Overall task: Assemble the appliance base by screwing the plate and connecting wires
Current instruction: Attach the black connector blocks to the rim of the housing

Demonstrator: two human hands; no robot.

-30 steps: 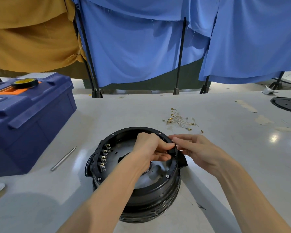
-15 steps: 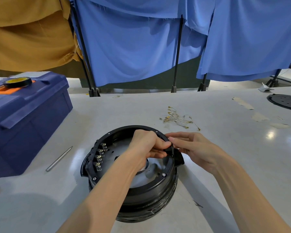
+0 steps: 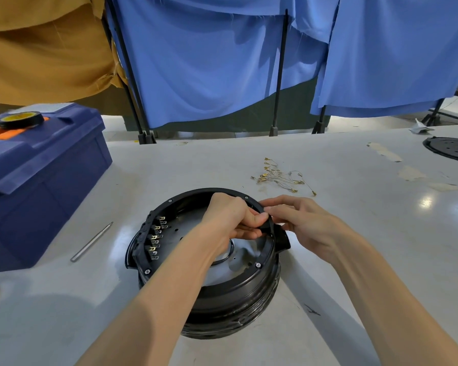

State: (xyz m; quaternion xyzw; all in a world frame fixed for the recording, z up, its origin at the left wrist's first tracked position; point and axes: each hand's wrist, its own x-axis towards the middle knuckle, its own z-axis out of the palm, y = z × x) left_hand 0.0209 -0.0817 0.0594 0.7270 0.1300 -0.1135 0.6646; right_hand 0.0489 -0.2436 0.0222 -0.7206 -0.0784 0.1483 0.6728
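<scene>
White table [image 3: 341, 260] holds black appliance base [image 3: 236, 291], left hand [image 3: 230, 215] and right hand [image 3: 310, 223] pinching rim.

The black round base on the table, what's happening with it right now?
A person is working on the black appliance base, which stands on the white table. Both hands meet at the right side of its rim, where the left hand and right hand pinch a small black part. The loose wires lie untouched farther back, and a metal rod lies near the blue toolbox.
</scene>
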